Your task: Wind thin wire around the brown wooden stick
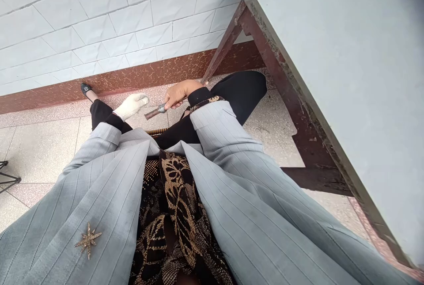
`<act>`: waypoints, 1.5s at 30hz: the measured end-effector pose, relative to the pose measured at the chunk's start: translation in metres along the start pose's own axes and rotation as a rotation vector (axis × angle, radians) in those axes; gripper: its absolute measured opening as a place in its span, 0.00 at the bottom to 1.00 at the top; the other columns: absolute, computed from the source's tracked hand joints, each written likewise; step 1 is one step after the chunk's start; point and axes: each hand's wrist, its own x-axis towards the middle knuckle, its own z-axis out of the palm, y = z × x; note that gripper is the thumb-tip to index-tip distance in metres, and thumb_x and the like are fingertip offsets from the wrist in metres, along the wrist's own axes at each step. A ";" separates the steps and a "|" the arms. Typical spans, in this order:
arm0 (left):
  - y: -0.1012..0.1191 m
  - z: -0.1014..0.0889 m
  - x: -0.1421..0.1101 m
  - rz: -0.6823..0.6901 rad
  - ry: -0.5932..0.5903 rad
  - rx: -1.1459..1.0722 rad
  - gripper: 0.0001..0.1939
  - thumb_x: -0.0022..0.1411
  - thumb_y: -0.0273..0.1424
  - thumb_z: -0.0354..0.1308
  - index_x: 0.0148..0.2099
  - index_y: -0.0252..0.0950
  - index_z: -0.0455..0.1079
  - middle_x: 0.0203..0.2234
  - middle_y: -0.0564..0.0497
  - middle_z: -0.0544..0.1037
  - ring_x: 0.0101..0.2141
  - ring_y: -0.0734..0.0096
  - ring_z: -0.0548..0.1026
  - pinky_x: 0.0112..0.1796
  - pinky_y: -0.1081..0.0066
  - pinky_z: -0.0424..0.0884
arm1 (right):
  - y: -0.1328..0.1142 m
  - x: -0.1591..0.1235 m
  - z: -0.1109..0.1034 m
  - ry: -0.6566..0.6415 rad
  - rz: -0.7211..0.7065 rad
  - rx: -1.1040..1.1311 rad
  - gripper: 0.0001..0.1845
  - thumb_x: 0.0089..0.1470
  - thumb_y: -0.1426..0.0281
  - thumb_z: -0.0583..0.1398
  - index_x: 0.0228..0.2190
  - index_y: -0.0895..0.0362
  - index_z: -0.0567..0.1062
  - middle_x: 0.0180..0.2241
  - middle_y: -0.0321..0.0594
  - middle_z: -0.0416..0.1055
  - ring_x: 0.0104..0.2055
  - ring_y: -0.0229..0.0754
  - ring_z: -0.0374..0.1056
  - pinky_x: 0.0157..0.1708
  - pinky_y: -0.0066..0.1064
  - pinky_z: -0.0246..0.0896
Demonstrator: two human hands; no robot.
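Note:
My left hand (130, 106), in a white knitted glove, is held out low over the floor with its fingers curled together. Whether anything is inside them cannot be made out. My bare right hand (178, 94) is wrapped around a short tool with a brown, worn-looking end (153, 113) and a grey metal collar (161, 108). That brown end points down and left, towards the gloved hand but apart from it. The rest of the tool is hidden by my fingers, so its kind is unclear.
On the right stands a table with a pale top (347, 77) and dark red wooden legs (221, 46). A white tiled wall (99, 24) with a brown skirting (132, 77) runs ahead. Thin black metal legs (9, 182) show at the left edge, on the speckled floor (46, 143).

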 end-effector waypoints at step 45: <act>0.009 0.015 -0.006 -0.043 -0.039 -0.163 0.14 0.71 0.38 0.57 0.34 0.35 0.68 0.17 0.59 0.60 0.18 0.80 0.56 0.21 0.75 0.54 | 0.005 0.007 -0.013 0.638 -0.286 0.627 0.21 0.66 0.51 0.63 0.36 0.57 0.74 0.20 0.33 0.68 0.19 0.31 0.60 0.18 0.22 0.55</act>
